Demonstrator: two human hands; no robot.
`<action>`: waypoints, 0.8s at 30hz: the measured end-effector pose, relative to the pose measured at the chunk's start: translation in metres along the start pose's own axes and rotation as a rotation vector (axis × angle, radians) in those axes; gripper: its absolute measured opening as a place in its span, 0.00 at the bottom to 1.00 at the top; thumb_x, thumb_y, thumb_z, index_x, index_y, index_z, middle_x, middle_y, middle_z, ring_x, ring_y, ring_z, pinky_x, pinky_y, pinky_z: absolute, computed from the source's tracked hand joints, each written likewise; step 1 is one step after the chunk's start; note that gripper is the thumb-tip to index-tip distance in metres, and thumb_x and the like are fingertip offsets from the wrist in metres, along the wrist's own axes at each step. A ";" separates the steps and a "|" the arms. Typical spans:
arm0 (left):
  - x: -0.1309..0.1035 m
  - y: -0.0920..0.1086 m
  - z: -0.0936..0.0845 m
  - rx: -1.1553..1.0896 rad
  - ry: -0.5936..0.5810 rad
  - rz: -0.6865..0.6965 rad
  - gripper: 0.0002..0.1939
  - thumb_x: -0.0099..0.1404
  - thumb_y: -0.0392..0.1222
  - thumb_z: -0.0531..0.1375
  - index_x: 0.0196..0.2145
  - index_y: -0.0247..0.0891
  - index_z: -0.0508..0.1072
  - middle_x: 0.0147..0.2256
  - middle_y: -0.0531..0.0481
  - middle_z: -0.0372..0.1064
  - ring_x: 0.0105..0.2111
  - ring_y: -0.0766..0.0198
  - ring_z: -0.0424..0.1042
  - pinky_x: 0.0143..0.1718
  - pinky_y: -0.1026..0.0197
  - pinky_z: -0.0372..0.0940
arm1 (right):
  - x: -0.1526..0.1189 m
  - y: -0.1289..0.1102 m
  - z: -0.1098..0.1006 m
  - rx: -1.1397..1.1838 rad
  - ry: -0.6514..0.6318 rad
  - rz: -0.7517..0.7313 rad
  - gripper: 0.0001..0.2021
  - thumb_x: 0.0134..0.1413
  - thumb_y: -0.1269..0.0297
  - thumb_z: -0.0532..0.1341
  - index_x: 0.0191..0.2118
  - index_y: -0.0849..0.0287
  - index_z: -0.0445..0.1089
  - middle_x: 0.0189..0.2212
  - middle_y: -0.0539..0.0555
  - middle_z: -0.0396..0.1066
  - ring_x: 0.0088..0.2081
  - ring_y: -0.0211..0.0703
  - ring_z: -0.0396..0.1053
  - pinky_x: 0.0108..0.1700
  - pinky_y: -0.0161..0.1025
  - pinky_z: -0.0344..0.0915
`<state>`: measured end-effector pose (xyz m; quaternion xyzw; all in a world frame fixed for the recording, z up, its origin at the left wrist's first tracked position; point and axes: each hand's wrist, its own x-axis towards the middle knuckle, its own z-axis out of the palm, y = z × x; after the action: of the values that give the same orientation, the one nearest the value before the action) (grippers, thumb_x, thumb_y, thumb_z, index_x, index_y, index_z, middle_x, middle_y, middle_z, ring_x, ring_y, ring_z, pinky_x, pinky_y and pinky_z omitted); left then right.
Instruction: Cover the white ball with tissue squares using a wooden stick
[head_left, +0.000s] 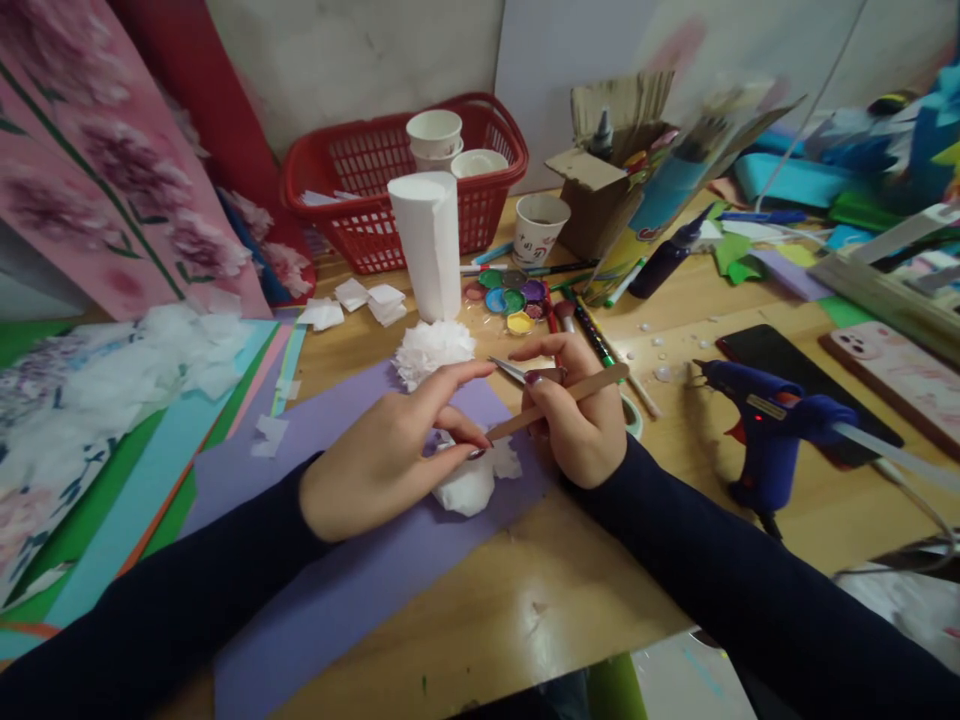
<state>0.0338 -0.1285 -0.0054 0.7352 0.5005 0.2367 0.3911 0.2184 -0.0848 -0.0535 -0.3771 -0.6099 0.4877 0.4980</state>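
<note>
My right hand point(577, 410) is closed round a flat wooden stick point(585, 388) and a pointed metal tool point(508, 369) whose tip points left. My left hand point(397, 450) is beside it, thumb and fingers close together near the stick's lower end; whether anything small is between them is hard to tell. Under the fingers, a white crumpled paper piece point(465, 490) lies on the purple sheet point(337, 570), partly hidden. Just behind my hands sits a fluffy white paper flower point(433, 350).
Behind stand a white paper roll point(426, 245), red basket point(352, 235), paper cup point(540, 228) and paint pots point(513, 300). A blue glue gun point(772, 430) and dark phone point(765, 360) lie right. Colored sheets and white tissue point(180, 350) cover the left.
</note>
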 end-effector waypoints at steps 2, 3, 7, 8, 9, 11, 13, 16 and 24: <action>0.002 -0.001 0.002 0.036 -0.010 0.042 0.29 0.64 0.31 0.58 0.61 0.40 0.55 0.35 0.54 0.79 0.36 0.64 0.77 0.43 0.61 0.67 | 0.001 -0.001 0.000 0.018 0.036 -0.008 0.10 0.50 0.73 0.54 0.38 0.54 0.66 0.12 0.42 0.61 0.11 0.35 0.57 0.13 0.33 0.52; 0.002 -0.001 0.003 0.052 -0.010 0.064 0.30 0.64 0.30 0.58 0.61 0.40 0.55 0.35 0.54 0.79 0.37 0.64 0.77 0.44 0.60 0.67 | 0.001 -0.002 0.000 0.034 0.074 -0.016 0.10 0.49 0.74 0.54 0.37 0.54 0.66 0.12 0.42 0.60 0.11 0.35 0.56 0.13 0.33 0.51; 0.005 -0.001 0.005 0.115 -0.003 0.122 0.29 0.64 0.30 0.58 0.60 0.38 0.55 0.36 0.53 0.79 0.38 0.63 0.77 0.47 0.59 0.66 | -0.001 -0.011 -0.001 0.158 0.269 -0.143 0.09 0.47 0.74 0.54 0.32 0.54 0.66 0.09 0.41 0.53 0.09 0.32 0.48 0.10 0.32 0.41; 0.005 -0.001 0.005 0.130 0.000 0.134 0.28 0.64 0.30 0.58 0.60 0.37 0.56 0.36 0.53 0.79 0.39 0.63 0.77 0.47 0.58 0.65 | -0.004 -0.014 -0.001 0.187 0.277 -0.174 0.08 0.48 0.74 0.54 0.32 0.54 0.66 0.09 0.41 0.52 0.08 0.32 0.47 0.09 0.32 0.39; 0.005 -0.001 0.005 0.144 0.000 0.144 0.28 0.64 0.30 0.58 0.60 0.37 0.56 0.36 0.52 0.79 0.40 0.62 0.77 0.48 0.57 0.65 | -0.006 -0.015 -0.002 0.207 0.259 -0.196 0.08 0.49 0.74 0.54 0.32 0.54 0.66 0.09 0.41 0.52 0.09 0.32 0.47 0.09 0.31 0.39; 0.005 -0.002 0.006 0.165 -0.006 0.164 0.28 0.64 0.30 0.57 0.60 0.36 0.55 0.36 0.52 0.79 0.41 0.61 0.77 0.50 0.55 0.63 | -0.013 -0.016 -0.003 0.209 0.187 -0.212 0.08 0.52 0.74 0.55 0.34 0.53 0.67 0.11 0.42 0.54 0.09 0.32 0.49 0.10 0.31 0.40; 0.006 -0.002 0.005 0.182 -0.015 0.188 0.28 0.65 0.31 0.56 0.60 0.37 0.54 0.36 0.52 0.79 0.41 0.61 0.76 0.51 0.55 0.62 | -0.018 -0.013 -0.004 0.176 0.097 -0.208 0.08 0.55 0.74 0.55 0.37 0.53 0.67 0.13 0.42 0.57 0.10 0.32 0.52 0.10 0.31 0.43; 0.006 -0.003 0.005 0.226 -0.019 0.232 0.27 0.65 0.30 0.56 0.60 0.36 0.54 0.36 0.52 0.79 0.41 0.62 0.76 0.50 0.55 0.61 | -0.023 -0.005 -0.006 0.119 -0.013 -0.215 0.11 0.58 0.75 0.53 0.42 0.52 0.66 0.16 0.43 0.58 0.12 0.32 0.53 0.12 0.31 0.46; 0.008 -0.003 0.003 0.245 -0.048 0.239 0.26 0.66 0.30 0.56 0.59 0.36 0.54 0.38 0.51 0.79 0.42 0.62 0.76 0.49 0.55 0.59 | -0.022 -0.002 -0.006 0.019 -0.099 -0.245 0.12 0.59 0.75 0.52 0.44 0.52 0.65 0.19 0.44 0.63 0.15 0.33 0.55 0.15 0.33 0.49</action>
<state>0.0379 -0.1214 -0.0101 0.8372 0.4248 0.2011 0.2796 0.2290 -0.1046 -0.0568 -0.2705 -0.6705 0.4473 0.5265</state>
